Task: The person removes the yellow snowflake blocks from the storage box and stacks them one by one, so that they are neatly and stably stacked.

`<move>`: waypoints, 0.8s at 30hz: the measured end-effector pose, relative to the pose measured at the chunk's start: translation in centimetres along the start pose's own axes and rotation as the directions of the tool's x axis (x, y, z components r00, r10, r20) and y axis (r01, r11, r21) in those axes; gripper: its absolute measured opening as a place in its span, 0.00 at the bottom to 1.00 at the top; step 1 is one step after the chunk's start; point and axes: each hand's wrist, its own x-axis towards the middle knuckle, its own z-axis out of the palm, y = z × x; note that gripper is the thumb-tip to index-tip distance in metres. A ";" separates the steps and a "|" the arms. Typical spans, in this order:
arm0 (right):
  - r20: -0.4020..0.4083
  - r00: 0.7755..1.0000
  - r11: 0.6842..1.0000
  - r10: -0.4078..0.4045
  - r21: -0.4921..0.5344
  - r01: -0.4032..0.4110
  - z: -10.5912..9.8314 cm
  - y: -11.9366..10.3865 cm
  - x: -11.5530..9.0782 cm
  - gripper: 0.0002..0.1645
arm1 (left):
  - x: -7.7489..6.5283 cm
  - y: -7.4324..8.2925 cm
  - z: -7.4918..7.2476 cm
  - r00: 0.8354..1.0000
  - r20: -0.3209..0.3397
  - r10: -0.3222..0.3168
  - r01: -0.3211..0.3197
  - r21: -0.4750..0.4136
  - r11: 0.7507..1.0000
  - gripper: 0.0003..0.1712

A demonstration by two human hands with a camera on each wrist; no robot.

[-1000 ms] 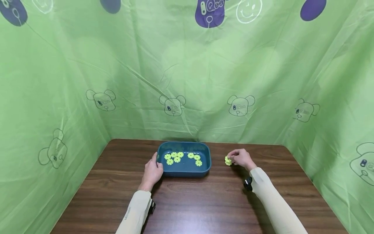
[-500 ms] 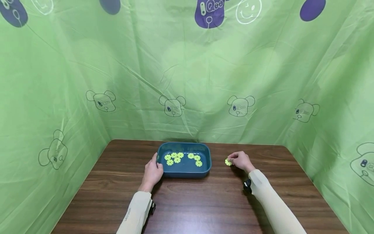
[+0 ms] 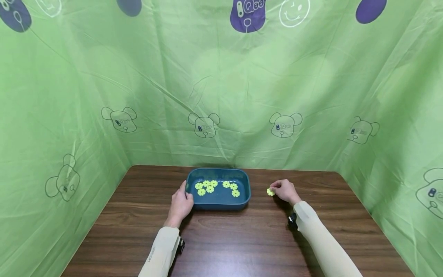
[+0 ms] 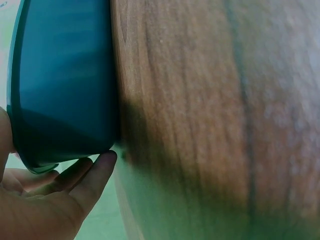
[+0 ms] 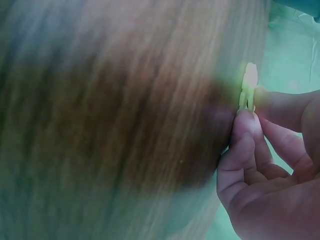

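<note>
Both of your hands have hold of something. The grip of your right hand (image 3: 285,189) is nearly closed, thumb and fingertips pinching a yellow flower-shaped piece (image 3: 269,191); your right wrist view shows it edge-on, and I cannot tell whether a second one is pressed against it or whether it touches the counter (image 3: 242,238). That piece is to the right of the blue tray (image 3: 219,206), a little apart from it. Your left hand (image 3: 180,202) has its grip bent round the tray's left end, thumb by the near corner and fingers along the outer wall. Inside the tray, a larger cluster of yellow flowers (image 3: 210,189) is on the left and a group of three (image 3: 233,186) on the right. Beyond your pale sleeves (image 3: 322,234), green cloth (image 3: 242,77) printed with bear faces surrounds the dark wood-grain counter.
</note>
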 end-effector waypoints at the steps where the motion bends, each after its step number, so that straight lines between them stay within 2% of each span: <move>1: 0.002 1.000 1.000 0.001 -0.001 -0.001 0.0 0.0 0.0 0.09 | 0.0 0.0 0.0 1.000 0.000 0.000 0.000 0.000 1.000 0.36; 24: -0.012 1.000 1.000 0.021 0.007 -0.021 0.2 -0.1 -0.2 0.06 | -0.1 0.1 0.0 1.000 0.001 0.000 0.000 -0.003 1.000 0.36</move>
